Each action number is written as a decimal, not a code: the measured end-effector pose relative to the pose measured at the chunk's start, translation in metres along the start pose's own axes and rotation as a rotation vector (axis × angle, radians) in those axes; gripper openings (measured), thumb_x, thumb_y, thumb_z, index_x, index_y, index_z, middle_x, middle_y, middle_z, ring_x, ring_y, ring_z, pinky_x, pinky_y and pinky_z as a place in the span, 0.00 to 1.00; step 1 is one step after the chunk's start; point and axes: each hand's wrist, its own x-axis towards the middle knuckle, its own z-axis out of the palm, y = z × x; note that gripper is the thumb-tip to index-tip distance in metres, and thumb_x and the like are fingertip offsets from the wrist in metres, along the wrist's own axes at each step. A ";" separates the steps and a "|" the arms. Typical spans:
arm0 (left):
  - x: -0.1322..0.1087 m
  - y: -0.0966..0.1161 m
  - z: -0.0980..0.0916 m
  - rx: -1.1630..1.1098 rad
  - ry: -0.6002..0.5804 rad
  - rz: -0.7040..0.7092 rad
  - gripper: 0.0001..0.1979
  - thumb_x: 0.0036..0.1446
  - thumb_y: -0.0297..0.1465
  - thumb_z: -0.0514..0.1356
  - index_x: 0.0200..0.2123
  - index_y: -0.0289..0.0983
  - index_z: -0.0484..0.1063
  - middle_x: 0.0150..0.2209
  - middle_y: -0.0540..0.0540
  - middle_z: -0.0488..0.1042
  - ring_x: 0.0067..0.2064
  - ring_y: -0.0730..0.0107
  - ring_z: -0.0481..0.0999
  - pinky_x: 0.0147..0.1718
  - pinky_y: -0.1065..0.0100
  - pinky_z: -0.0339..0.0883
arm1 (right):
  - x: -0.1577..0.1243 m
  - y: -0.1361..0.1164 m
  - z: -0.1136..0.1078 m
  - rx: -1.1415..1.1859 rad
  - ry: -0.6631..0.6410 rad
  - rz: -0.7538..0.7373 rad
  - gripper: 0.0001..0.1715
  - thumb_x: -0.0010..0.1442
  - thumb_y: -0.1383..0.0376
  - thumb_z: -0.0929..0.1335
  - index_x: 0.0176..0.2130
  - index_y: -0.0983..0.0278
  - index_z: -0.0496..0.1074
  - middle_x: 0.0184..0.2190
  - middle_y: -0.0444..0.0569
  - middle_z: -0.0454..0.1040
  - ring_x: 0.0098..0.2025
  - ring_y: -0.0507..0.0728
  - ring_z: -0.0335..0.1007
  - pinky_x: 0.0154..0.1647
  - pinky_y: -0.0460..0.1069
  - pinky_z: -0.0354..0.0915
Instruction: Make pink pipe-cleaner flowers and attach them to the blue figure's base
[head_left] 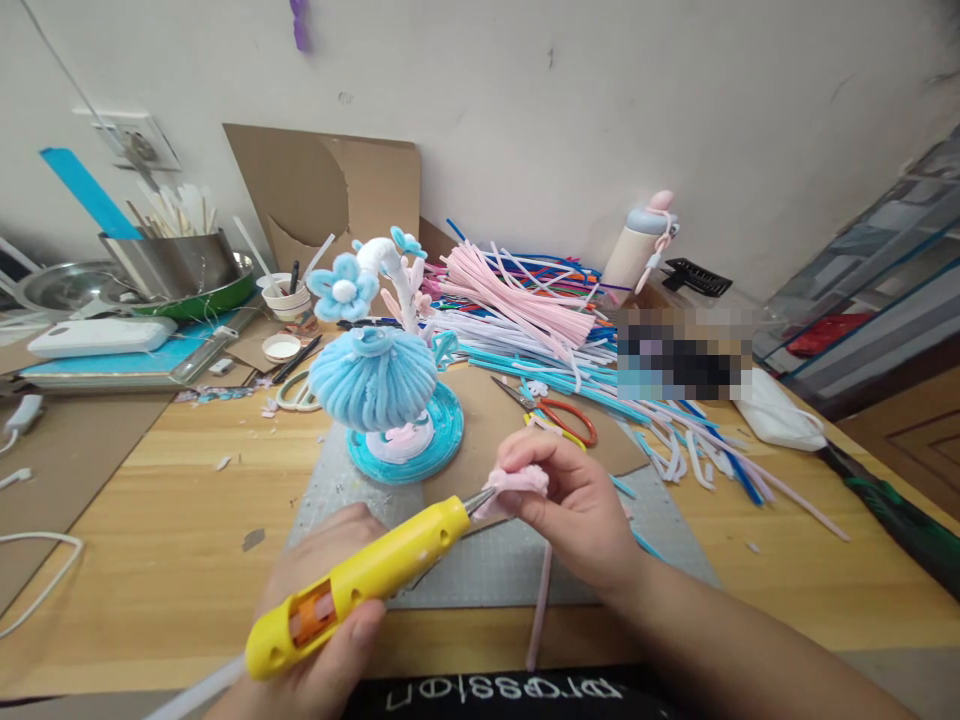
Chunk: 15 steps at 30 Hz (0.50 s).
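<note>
My left hand is wrapped around a yellow hot glue gun, its metal nozzle pointing up to the right. The nozzle tip meets a small pink piece of bent pipe cleaner. That piece is pinched between the thumb and fingers of my right hand, just over the grey cutting mat. Behind my hands stands a blue pipe-cleaner lamp-like craft with a pleated shade, a white curved stem, a blue flower and a round blue base.
Orange-handled scissors lie behind my right hand. Bundles of pink pipe cleaners and blue and white ones spread toward the wall. A bottle stands at the back right. To the left are a metal pot and a paper cup.
</note>
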 end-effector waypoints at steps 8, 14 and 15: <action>0.000 -0.002 -0.007 -0.141 -0.092 -0.006 0.21 0.62 0.46 0.45 0.23 0.39 0.61 0.21 0.51 0.61 0.24 0.69 0.64 0.26 0.65 0.61 | -0.001 0.001 0.000 -0.007 0.008 -0.007 0.08 0.54 0.70 0.71 0.35 0.58 0.73 0.29 0.43 0.71 0.34 0.51 0.69 0.31 0.45 0.70; -0.001 -0.004 -0.009 -0.127 -0.113 -0.002 0.20 0.62 0.45 0.46 0.24 0.39 0.62 0.21 0.51 0.63 0.24 0.68 0.66 0.25 0.65 0.60 | 0.000 0.000 -0.001 0.004 0.008 -0.005 0.08 0.54 0.70 0.71 0.36 0.58 0.73 0.29 0.43 0.70 0.32 0.50 0.69 0.30 0.44 0.69; 0.000 -0.004 -0.008 -0.122 -0.103 -0.003 0.20 0.61 0.46 0.46 0.24 0.39 0.61 0.21 0.51 0.63 0.24 0.68 0.66 0.24 0.66 0.60 | 0.000 0.000 -0.001 0.010 0.008 -0.006 0.09 0.54 0.71 0.71 0.36 0.58 0.73 0.29 0.43 0.70 0.32 0.50 0.69 0.30 0.44 0.69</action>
